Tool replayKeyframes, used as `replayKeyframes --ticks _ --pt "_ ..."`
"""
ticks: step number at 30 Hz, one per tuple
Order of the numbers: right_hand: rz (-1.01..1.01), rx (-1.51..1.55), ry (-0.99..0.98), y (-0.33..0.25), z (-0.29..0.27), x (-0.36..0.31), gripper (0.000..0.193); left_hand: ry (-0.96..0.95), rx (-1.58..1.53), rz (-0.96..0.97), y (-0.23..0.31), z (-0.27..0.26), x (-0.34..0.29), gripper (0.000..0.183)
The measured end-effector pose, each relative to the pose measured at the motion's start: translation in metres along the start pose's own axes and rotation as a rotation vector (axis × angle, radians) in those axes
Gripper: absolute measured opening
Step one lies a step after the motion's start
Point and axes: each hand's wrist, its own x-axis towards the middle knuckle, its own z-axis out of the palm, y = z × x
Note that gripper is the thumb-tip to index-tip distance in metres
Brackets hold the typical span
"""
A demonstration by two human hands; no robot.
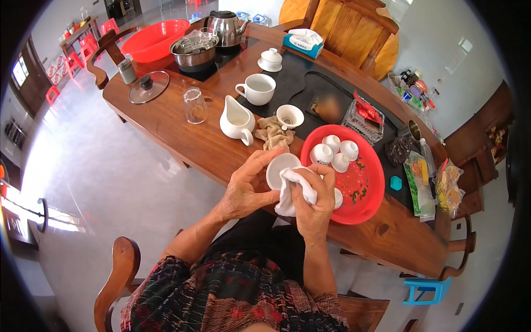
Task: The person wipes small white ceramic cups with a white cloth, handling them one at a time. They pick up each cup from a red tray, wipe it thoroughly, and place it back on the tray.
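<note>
Between my hands, above the table's near edge, is a small white teacup [279, 169], tilted so that its round mouth shows. My left hand [248, 185] grips it by the side, thumb and fingers around it. A folded white cloth [287, 200] is bunched in my right hand [315, 207], whose fingers press it against the cup's rim. Just right of my hands, a red round tray [371, 207] holds several small white cups [331, 144]. Beyond my hands lie a crumpled brown cloth [272, 133], a white tea strainer [290, 117] and a white pitcher [237, 119].
Farther back are a white mug [258, 89], a lidded white bowl [270, 60], a tissue box [303, 44], a steel kettle [225, 27], a pot of glasses [194, 55] and a red basin [155, 41]. Left are a glass [194, 106] and a lid [149, 87]. Packages [423, 185] lie right.
</note>
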Motion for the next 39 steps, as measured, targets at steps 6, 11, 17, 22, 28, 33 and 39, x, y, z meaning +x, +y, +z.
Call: replayKeyframes --ticks 6,11,17,22,28,33,39 --pt "-0.148 -0.245 -0.007 0.000 0.008 0.017 0.039 -0.066 0.098 0.025 -0.002 -0.015 0.001 0.066" --pt "-0.162 -0.430 -0.142 -0.013 0.010 0.018 0.038 -0.076 -0.230 -0.010 -0.018 -0.014 0.000 0.060" --pt "0.067 -0.015 -0.370 -0.017 -0.001 0.023 0.027 -0.033 -0.379 -0.095 -0.021 -0.007 -0.007 0.056" --pt "-0.072 -0.041 -0.121 -0.014 0.017 0.023 0.028 0.057 -0.300 -0.021 -0.015 -0.004 -0.008 0.058" --pt "-0.123 -0.221 -0.260 -0.014 0.026 0.028 0.030 0.129 -0.015 0.192 -0.012 -0.016 -0.008 0.060" --pt "0.145 0.155 -0.457 -0.012 0.023 0.031 0.030 0.030 -0.096 0.091 -0.009 -0.034 -0.006 0.062" --pt "0.191 0.419 0.064 -0.003 0.040 0.025 0.019 0.206 -0.380 -0.083 -0.003 -0.030 -0.008 0.050"
